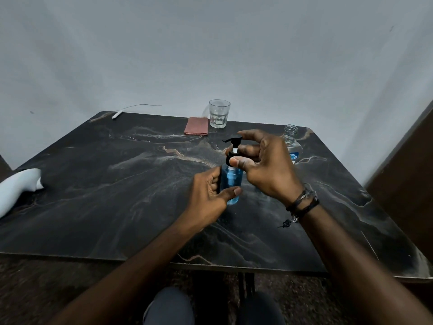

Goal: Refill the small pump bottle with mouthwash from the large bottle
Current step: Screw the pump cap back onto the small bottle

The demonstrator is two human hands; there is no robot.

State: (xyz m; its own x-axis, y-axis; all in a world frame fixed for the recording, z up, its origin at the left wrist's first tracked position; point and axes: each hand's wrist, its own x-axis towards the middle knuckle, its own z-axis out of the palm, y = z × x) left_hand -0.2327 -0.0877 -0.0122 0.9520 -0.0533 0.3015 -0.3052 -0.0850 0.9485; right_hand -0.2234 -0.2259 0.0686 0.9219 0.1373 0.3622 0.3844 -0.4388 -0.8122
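The small pump bottle (pixel 231 181) stands upright mid-surface (pixel 117 184), mostly full of blue liquid. The left hand (pixel 210 191) wraps its body; the right hand's (pixel 264 165) fingers (pixel 234 162) pinch the black collar. Likely light, smooth plastic, slippery if wet. The large bottle (pixel 291 143) stands uncapped behind the right hand.
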